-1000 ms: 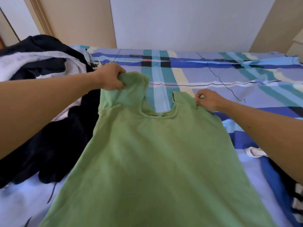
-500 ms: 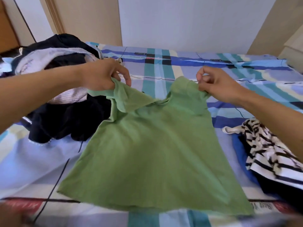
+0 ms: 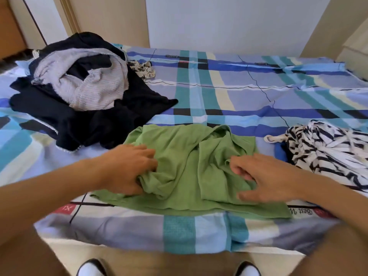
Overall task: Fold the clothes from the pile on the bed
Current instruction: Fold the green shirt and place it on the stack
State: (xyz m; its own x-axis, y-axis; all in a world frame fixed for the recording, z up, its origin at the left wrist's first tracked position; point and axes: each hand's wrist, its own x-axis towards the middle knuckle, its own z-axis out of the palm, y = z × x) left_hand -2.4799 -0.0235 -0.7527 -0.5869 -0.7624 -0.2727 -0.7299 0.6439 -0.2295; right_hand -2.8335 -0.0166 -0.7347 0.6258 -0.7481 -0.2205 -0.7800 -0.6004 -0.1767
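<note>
Green top (image 3: pixel 185 168): rumpled at near edge of bed (image 3: pixel 219 92), long axis left to right, straight hem toward viewer. Left hand (image 3: pixel 127 170): fingers curled, bunching left portion of cloth. Right hand (image 3: pixel 266 180): fingers spread and bent, pressing on right portion; grip not determinable. Pile (image 3: pixel 83 90): dark and grey garments, far left. Striped garment (image 3: pixel 326 148): right.
</note>
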